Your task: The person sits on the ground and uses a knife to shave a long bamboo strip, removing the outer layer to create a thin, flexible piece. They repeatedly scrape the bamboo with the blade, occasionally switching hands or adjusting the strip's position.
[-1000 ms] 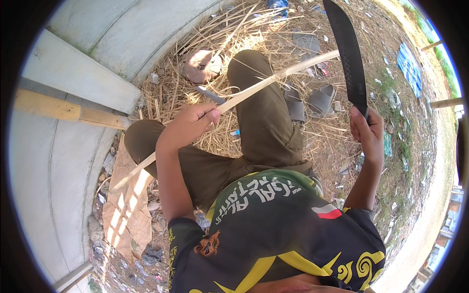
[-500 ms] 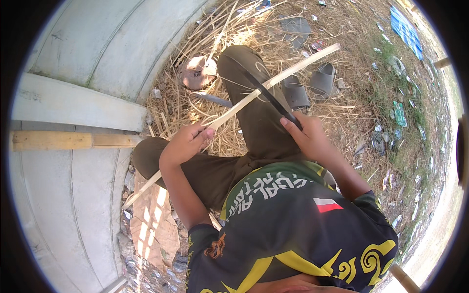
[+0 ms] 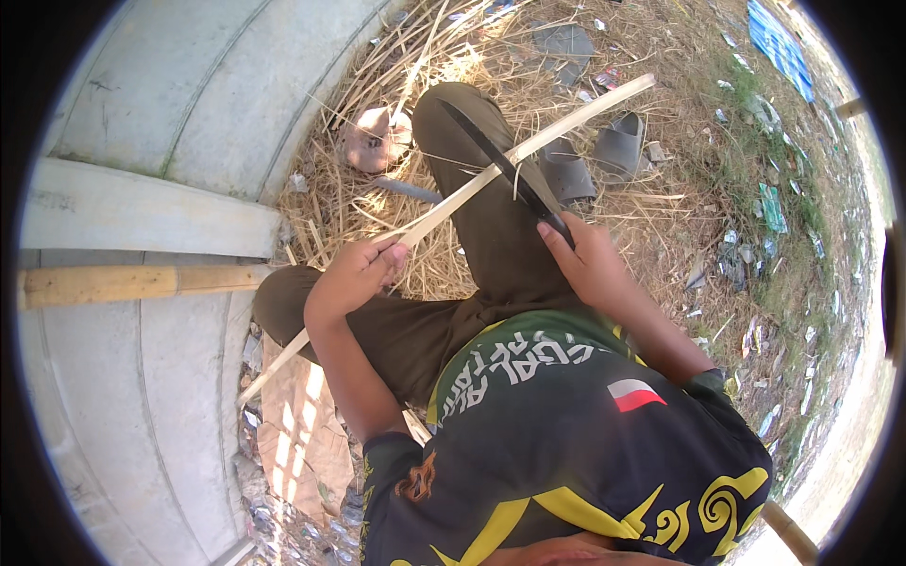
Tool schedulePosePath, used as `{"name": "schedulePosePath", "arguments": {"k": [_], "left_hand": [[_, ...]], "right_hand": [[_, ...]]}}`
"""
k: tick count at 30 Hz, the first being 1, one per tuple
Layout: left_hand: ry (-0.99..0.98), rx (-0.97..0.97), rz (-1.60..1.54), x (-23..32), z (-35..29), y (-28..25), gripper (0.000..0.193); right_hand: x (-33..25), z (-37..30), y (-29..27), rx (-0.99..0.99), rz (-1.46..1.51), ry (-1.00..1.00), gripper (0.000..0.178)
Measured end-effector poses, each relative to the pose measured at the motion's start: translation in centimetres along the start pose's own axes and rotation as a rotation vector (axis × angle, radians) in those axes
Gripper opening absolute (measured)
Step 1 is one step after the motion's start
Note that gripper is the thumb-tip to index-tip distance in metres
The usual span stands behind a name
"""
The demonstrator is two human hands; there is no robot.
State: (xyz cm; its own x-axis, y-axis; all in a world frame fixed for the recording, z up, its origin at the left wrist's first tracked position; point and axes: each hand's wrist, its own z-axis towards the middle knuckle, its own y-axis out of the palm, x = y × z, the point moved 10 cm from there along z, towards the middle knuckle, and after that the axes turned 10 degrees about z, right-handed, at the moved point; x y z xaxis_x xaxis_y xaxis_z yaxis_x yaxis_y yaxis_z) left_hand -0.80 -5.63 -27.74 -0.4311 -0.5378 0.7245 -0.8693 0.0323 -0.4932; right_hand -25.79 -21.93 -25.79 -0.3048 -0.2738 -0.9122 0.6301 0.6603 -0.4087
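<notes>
My left hand (image 3: 351, 276) is closed around a long pale bamboo strip (image 3: 590, 108). The strip slants from the lower left by the wall, through my hand and across my raised leg, to the upper right. My right hand (image 3: 587, 257) grips the handle of a dark-bladed knife (image 3: 481, 141). Its blade crosses the strip over my leg and points to the upper left. A thin shaving hangs by the blade where the two cross. My trousers (image 3: 477, 236) are dark brown.
Bamboo shavings (image 3: 434, 250) lie heaped around my legs. A round reddish block (image 3: 376, 140) stands near the far left. Grey sandals (image 3: 620, 146) lie past my leg. A pale panelled wall (image 3: 142, 208) with a bamboo pole (image 3: 142, 283) closes the left side. Litter covers the ground at right.
The knife has shifted slightly along the strip, and its blade now points farther to the upper left. My left hand keeps its hold. A curled shaving near the blade has changed shape.
</notes>
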Motion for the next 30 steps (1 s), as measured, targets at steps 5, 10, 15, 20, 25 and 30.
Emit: {"name": "schedulePosePath", "arguments": {"k": [5, 10, 15, 20, 25, 30], "left_hand": [[0.056, -0.027, -0.032, 0.4, -0.6, 0.2, 0.033], [0.006, 0.004, -0.024, 0.9, -0.2, 0.3, 0.033], [-0.088, 0.054, -0.107, 0.2, -0.6, -0.1, 0.033], [-0.049, 0.001, -0.075, 0.3, -1.1, -0.1, 0.037], [-0.021, -0.034, -0.072, 0.3, -0.8, 0.2, 0.036], [-0.046, 0.009, -0.060, 0.7, -1.0, -0.1, 0.036]], "right_hand": [[-4.3, -2.6, -3.2, 0.153, 0.117, -0.168, 0.029], [2.3, -1.0, 1.3, 0.034, -0.273, -0.087, 0.028], [0.4, -0.5, 0.4, 0.001, -0.069, -0.042, 0.032], [-5.0, -2.9, -3.8, 0.208, 0.106, -0.179, 0.029], [1.6, -1.5, 0.3, 0.057, -0.099, -0.082, 0.031], [0.3, -0.8, 0.0, -0.021, -0.005, 0.021, 0.034]]}}
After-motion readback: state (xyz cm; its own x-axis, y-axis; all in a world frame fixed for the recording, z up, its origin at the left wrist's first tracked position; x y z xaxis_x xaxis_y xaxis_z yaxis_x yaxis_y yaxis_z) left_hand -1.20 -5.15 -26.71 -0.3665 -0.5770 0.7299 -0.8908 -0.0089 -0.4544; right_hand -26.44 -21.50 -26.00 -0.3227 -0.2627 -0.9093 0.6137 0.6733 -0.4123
